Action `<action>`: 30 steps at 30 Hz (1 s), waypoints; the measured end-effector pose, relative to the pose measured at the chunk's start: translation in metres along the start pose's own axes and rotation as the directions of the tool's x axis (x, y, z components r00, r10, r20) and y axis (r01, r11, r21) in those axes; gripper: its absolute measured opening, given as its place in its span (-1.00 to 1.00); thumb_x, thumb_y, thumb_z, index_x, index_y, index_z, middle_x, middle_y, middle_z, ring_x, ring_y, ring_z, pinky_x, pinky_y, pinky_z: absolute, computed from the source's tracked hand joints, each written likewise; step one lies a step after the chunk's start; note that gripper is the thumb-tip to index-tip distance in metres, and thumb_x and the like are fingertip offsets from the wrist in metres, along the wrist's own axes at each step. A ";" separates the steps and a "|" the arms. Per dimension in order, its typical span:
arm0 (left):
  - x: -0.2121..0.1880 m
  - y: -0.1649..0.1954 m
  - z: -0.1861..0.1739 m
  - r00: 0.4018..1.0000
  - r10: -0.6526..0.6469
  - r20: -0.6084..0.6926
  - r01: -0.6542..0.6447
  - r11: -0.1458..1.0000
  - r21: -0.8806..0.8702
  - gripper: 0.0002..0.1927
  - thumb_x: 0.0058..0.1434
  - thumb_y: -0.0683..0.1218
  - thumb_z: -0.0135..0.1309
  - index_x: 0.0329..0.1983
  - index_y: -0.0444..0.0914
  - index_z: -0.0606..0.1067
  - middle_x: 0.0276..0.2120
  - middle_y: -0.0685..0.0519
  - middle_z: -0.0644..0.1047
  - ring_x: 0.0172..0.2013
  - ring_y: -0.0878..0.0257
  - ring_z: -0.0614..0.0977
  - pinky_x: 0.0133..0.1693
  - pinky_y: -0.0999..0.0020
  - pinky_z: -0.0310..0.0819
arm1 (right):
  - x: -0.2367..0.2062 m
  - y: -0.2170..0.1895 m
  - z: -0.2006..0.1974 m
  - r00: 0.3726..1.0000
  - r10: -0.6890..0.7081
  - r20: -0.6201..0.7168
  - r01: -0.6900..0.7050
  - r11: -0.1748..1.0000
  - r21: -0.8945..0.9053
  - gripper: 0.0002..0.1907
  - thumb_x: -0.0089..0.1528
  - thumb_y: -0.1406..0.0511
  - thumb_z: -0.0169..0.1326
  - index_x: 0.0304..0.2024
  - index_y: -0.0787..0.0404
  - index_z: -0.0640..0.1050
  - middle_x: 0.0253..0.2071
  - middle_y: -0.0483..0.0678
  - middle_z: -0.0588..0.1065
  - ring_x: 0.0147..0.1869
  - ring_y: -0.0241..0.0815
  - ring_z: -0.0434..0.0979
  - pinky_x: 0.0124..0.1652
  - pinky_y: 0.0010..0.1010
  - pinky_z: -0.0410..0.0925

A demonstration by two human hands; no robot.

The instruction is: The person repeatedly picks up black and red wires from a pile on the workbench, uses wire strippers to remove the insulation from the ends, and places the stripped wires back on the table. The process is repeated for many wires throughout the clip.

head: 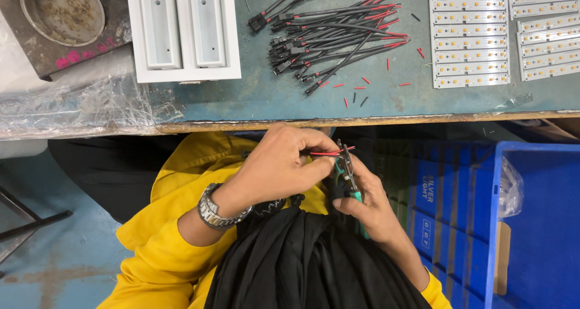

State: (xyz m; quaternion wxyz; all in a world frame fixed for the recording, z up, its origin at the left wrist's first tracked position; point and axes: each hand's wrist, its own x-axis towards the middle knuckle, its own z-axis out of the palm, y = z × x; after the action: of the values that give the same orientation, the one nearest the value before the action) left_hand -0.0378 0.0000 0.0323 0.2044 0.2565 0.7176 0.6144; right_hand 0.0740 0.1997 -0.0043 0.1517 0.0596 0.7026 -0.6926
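My left hand (284, 164) pinches a thin red and black wire (329, 154) below the bench edge, over my lap. My right hand (368, 203) grips small green-handled pliers (347, 170), whose jaws meet the wire's end. A metal watch (214, 211) sits on my left wrist. I wear yellow sleeves, and black cloth (302, 260) lies across my lap. A pile of similar red and black wires with connectors (332, 34) rests on the bench above.
White strips with rows of small yellow components (470, 37) lie at the bench's right. A white double-channel housing (184, 28) and a round metal dish (62, 12) sit at left, beside crumpled clear plastic (78, 106). A blue crate (519, 224) stands at right.
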 end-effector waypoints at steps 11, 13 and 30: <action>-0.002 -0.007 0.010 0.996 0.053 -0.069 -0.044 0.992 0.122 -0.82 0.15 -0.10 0.15 -0.28 -0.31 0.61 -0.50 -0.08 0.60 -0.54 0.11 0.63 -0.44 0.30 0.44 | -0.003 -0.001 0.000 1.000 0.017 0.023 -0.018 0.999 0.048 -0.13 -0.06 0.41 0.07 0.37 0.34 0.31 0.22 -0.03 0.41 0.34 -0.20 0.34 0.33 -0.38 0.14; -0.002 -0.008 0.011 0.994 0.079 -0.072 -0.069 0.989 0.129 -0.83 0.16 -0.10 0.14 -0.28 -0.31 0.60 -0.50 -0.08 0.59 -0.53 0.11 0.63 -0.44 0.30 0.44 | -0.004 0.000 0.000 1.000 0.021 0.022 -0.022 0.999 0.048 -0.11 -0.06 0.42 0.06 0.39 0.34 0.29 0.23 -0.02 0.40 0.35 -0.21 0.33 0.33 -0.39 0.12; 0.001 -0.011 0.006 0.990 0.134 -0.044 -0.128 0.985 0.116 -0.82 0.11 -0.11 0.10 -0.30 -0.31 0.59 -0.48 -0.05 0.59 -0.51 0.13 0.61 -0.42 0.31 0.43 | -0.003 0.012 0.004 0.997 -0.070 0.013 0.071 0.997 -0.029 -0.06 -0.10 0.37 0.07 0.40 0.37 0.26 0.34 0.02 0.34 0.50 -0.15 0.24 0.44 -0.32 0.01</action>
State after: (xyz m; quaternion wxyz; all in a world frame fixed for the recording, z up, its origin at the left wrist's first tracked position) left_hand -0.0360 0.0042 0.0209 0.1302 0.2983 0.7378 0.5914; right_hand 0.0812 0.1968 -0.0149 0.1323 0.0283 0.7137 -0.6873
